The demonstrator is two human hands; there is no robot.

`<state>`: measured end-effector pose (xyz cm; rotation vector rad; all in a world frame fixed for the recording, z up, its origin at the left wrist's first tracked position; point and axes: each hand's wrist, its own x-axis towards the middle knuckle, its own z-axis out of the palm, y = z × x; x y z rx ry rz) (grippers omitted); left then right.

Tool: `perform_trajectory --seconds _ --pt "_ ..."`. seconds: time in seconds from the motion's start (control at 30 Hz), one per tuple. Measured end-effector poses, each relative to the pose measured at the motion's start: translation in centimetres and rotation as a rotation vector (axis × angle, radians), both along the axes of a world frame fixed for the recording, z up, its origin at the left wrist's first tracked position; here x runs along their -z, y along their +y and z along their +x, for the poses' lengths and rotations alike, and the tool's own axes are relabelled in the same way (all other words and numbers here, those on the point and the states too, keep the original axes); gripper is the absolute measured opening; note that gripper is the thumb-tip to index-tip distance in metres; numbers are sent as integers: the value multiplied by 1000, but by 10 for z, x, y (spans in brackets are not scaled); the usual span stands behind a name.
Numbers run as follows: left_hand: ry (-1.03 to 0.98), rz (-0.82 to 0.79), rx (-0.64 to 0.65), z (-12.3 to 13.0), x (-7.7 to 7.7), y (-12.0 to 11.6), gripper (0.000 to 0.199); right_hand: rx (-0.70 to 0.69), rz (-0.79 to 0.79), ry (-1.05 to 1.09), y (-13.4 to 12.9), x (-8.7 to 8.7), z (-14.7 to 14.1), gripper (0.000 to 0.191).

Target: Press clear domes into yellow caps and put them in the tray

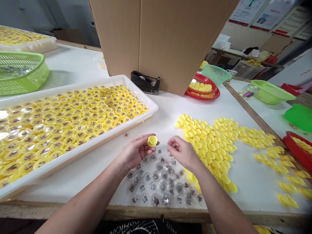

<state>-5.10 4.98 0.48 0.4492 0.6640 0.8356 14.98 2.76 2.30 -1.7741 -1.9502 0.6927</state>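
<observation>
Left hand point(133, 152) fingers curl narrow around a yellow plastic cap point(152, 141), holding it up between the hands, near the far edge of the loose pile. Right hand point(182, 152) fingers pinched narrow, tips close; cannot tell if they hold anything. Clear round discs point(158, 182) with dark print lie loose on the tabletop point(170, 110) right under the hands, seemingly for easy reach. Loose yellow caps point(209, 146) spread to the right. White tray point(80, 152) on the left, packed with filled yellow caps, keeps them apart from the loose ones
</observation>
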Motion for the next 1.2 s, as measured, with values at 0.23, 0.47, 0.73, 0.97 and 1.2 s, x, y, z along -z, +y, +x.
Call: perform_trajectory --seconds 0.23,0.47,0.73,0.97,1.2 --pt "-103 24 58 7 9 -5 27 -37 462 -178 8 -17 -31 17" --pt "-171 35 16 6 12 -3 22 -256 291 10 0 -31 -32 27" --pt "-218 23 41 6 13 -5 26 -141 113 475 8 -14 -26 20" --pt "-213 12 12 9 13 -9 31 10 332 427 -2 -8 -35 17" --pt "-163 59 10 12 15 -10 27 -184 393 134 -7 -25 -35 25"
